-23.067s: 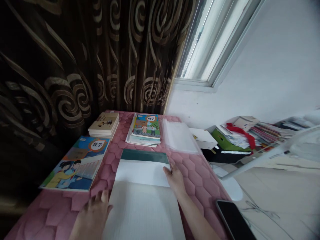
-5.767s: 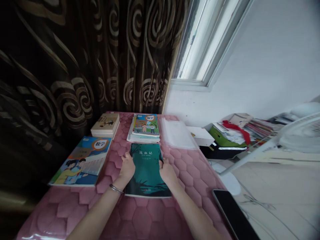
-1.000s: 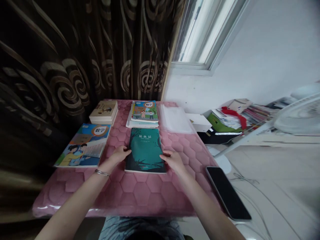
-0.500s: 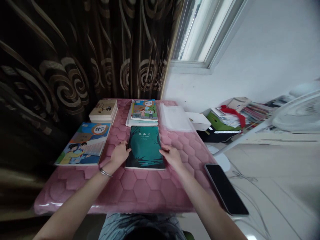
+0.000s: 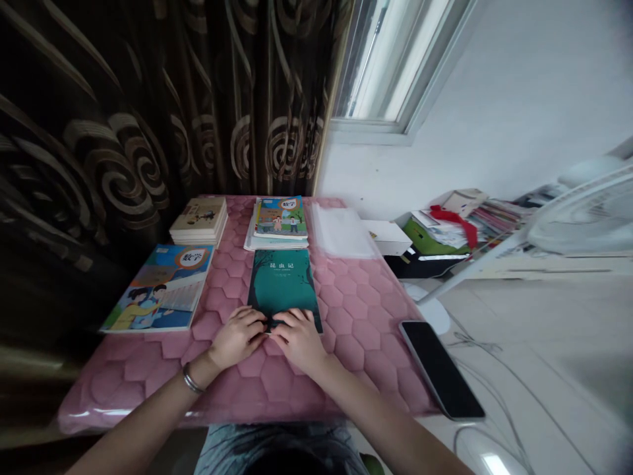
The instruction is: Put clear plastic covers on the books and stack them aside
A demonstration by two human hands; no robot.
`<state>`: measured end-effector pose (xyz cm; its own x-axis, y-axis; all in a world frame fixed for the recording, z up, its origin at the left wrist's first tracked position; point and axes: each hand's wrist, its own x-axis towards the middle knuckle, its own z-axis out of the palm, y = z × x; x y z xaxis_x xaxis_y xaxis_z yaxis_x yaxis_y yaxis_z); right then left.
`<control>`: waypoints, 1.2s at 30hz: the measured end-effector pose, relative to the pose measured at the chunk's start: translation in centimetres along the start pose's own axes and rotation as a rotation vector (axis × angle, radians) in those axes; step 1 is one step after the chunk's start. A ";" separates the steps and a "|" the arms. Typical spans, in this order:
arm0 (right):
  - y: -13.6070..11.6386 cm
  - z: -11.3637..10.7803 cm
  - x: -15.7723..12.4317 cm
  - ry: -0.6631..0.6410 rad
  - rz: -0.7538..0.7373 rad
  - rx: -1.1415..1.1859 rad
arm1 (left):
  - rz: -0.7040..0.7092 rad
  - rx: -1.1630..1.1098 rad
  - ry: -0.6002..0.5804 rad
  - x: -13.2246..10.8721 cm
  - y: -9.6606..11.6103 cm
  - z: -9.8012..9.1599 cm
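Note:
A green book [image 5: 284, 280] with a dark tree-edged cover lies flat in the middle of the table. My left hand [image 5: 240, 335] is at its near edge, fingers bent over the cover's lower left and the thumb low by the edge. Close beside it, my right hand [image 5: 298, 338] grips the same edge, its curled fingers on the cover and thumb at the front. The fingertips partly hide the book's lower border. Just beyond the book sits a stack of textbooks and papers [image 5: 280, 218].
On the left are a blue math textbook [image 5: 161, 287] and a small stack of tan books [image 5: 198, 221]. Clear plastic sheets [image 5: 341, 231] lie at the back right. A black-screened phone [image 5: 442, 369] rests at the right edge. A white fan [image 5: 583, 211] stands beyond the pink-covered table [image 5: 277, 379].
Both hands have moved from the book's left and right sides to its near edge, coming close together. The book stays flat in place. The view has shifted slightly.

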<state>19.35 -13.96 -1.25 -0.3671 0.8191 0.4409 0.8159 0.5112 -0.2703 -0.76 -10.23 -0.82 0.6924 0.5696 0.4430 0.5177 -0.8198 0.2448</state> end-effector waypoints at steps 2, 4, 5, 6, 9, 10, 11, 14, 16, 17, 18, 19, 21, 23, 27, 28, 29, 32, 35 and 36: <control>1.0 -0.1 -0.6 0.060 -0.013 0.014 | -0.002 -0.022 0.006 -0.1 -0.4 -0.5; 2.3 -0.7 -1.7 0.117 0.013 0.028 | -0.014 -0.026 0.013 -0.5 -0.8 -1.1; 3.0 -1.2 -2.4 0.137 0.032 0.033 | -0.022 -0.023 0.022 -0.7 -1.0 -1.3; 3.7 -1.7 -3.1 0.152 0.052 0.036 | -0.030 -0.019 0.034 -0.9 -1.3 -1.5; 5.6 -2.8 -5.0 0.182 0.116 0.021 | -0.053 -0.019 0.057 -1.5 -2.0 -1.8; 6.1 -3.0 -5.4 0.182 0.136 0.015 | -0.053 -0.030 0.060 -1.6 -2.2 -1.8; 6.6 -3.2 -5.7 0.173 0.153 0.014 | -0.048 -0.047 0.057 -1.6 -2.4 -1.8; 7.3 -3.3 -6.1 0.108 0.205 0.049 | -0.040 -0.101 0.029 -1.8 -2.9 -1.8; 7.5 -3.3 -6.1 0.067 0.253 0.094 | -0.054 -0.123 -0.004 -1.9 -3.2 -1.8; 7.6 -3.3 -6.1 0.050 0.277 0.116 | -0.068 -0.134 -0.021 -2.0 -3.2 -1.9; 7.7 -3.4 -6.1 0.033 0.299 0.134 | -0.087 -0.149 -0.037 -2.0 -3.2 -1.9; 7.8 -3.5 -6.1 0.016 0.319 0.150 | -0.114 -0.172 -0.053 -2.1 -3.2 -1.9; 8.0 -4.0 -6.1 -0.024 0.343 0.184 | -0.189 -0.255 -0.084 -2.2 -3.1 -2.0; 8.3 -4.5 -6.0 -0.080 0.325 0.247 | -0.304 -0.370 -0.100 -2.0 -2.7 -2.1; 8.6 -5.5 -5.1 -0.196 0.283 0.400 | -0.821 -0.539 -0.019 0.0 -2.3 -2.0; 8.7 -5.6 -4.7 -0.208 0.297 0.417 | -0.975 -0.572 -0.001 0.8 -2.3 -1.9; 8.8 -5.5 -4.2 -0.209 0.316 0.421 | -1.100 -0.605 0.003 1.6 -2.4 -1.7; 9.0 -4.8 -2.2 -0.159 0.358 0.353 | -1.265 -0.670 -0.049 3.9 -3.0 -1.0; 9.6 -3.7 0.2 -0.118 0.393 0.207 | -1.286 -0.709 -0.060 5.1 -2.7 -0.3; 9.9 -3.4 1.1 -0.108 0.413 0.154 | -1.290 -0.738 -0.058 5.2 -2.3 -0.1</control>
<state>28.56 -8.91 -0.55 -0.0763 0.9808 0.1795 0.8308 0.1621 -0.5324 1.57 -5.40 0.97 -0.0064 0.8961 -0.4438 0.4219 0.4048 0.8112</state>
